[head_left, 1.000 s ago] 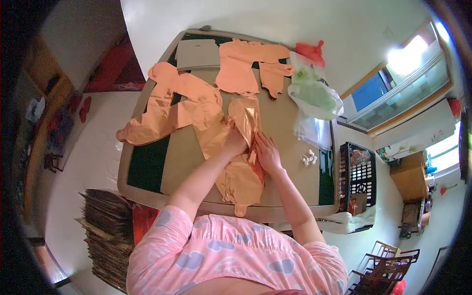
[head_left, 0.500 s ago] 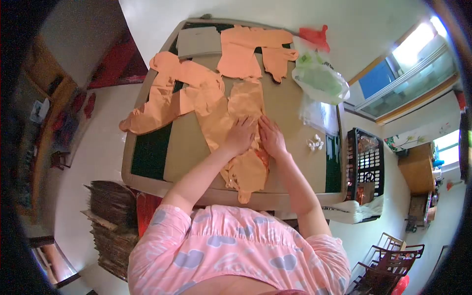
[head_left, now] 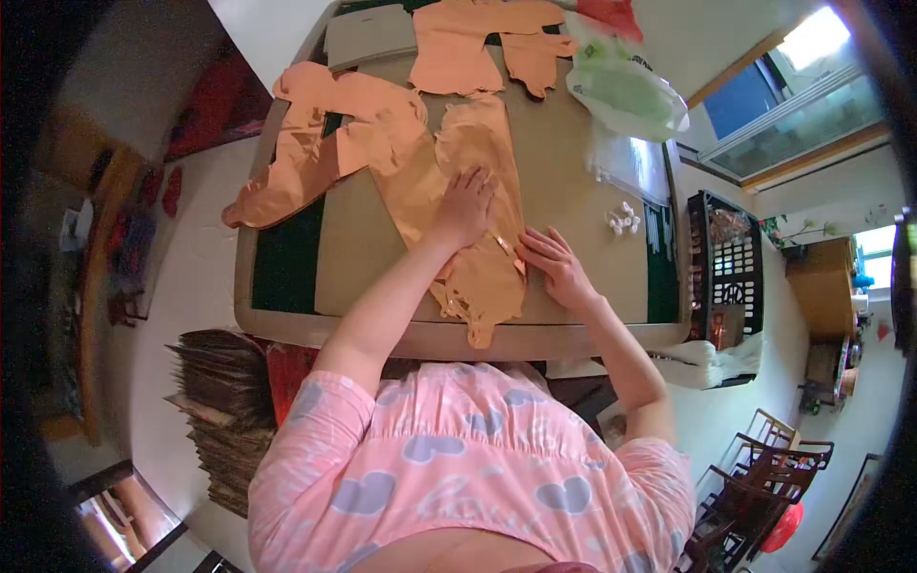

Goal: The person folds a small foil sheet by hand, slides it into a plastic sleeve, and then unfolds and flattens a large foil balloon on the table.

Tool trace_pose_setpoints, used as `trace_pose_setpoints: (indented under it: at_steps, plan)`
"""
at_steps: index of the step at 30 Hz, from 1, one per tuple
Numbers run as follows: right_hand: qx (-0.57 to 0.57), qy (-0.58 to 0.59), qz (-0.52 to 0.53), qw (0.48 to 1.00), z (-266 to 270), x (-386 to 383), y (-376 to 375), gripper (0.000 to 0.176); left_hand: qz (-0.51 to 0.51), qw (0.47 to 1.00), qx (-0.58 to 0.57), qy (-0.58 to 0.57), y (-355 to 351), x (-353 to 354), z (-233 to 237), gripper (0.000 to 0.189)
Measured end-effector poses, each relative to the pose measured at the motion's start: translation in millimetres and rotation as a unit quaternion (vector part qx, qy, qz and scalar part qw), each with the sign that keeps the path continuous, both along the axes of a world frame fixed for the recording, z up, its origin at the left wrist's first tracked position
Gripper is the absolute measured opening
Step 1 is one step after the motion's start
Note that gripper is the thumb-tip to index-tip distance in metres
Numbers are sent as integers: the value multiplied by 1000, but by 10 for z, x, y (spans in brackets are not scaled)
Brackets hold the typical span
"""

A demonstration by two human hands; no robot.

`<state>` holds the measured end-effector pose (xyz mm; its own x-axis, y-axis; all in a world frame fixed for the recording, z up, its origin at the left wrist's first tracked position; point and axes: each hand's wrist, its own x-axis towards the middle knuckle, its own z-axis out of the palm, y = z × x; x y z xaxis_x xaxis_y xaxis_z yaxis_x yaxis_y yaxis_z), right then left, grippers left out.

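Note:
Flat rose-gold foil balloons (head_left: 396, 143), shaped like letters or digits, lie spread over the table. My left hand (head_left: 466, 208) rests flat on the nearest balloon, fingers stretched out and pointing away from me. At that balloon's right edge is my right hand (head_left: 562, 272), its fingers extended and touching or just beside the foil; the exact contact cannot be made out. The foil by my right fingertips is creased and shiny. A narrow tab (head_left: 480, 334) on the foil points toward me at the table's front edge.
A grey-beige board (head_left: 371, 36) lies at the back left. On the right are a white-green plastic bag (head_left: 626, 95), clear bags (head_left: 630, 167) and small white items (head_left: 624, 220). A black crate (head_left: 702, 258) stands beyond the right edge; stacked cardboard (head_left: 224, 411) sits lower left.
The view has tilted, so the table appears higher. My right hand has moved right and toward me, to the foil's edge. My left hand stays on the foil.

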<state>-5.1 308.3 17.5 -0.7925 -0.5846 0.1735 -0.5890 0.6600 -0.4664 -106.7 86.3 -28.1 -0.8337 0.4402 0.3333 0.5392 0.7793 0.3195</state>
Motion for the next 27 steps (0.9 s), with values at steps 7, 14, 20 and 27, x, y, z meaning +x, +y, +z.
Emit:
trace_pose_setpoints:
  at_steps: [7,14,20,27]
  plan:
    - [48,6,19,999,144,406,121,56,-2,1000,-6,-18,-20,15,57,43]
    - [19,26,16,999,140,312,128,52,-9,1000,-6,-18,-39,-29,34,45]
    - [-77,126,-143,979,85,-753,-571,34,-19,998,-48,-37,-34,-4,108,47]
    - [-21,139,-162,977,-330,-1178,-690,40,-9,1000,7,-23,-27,14,73,46]
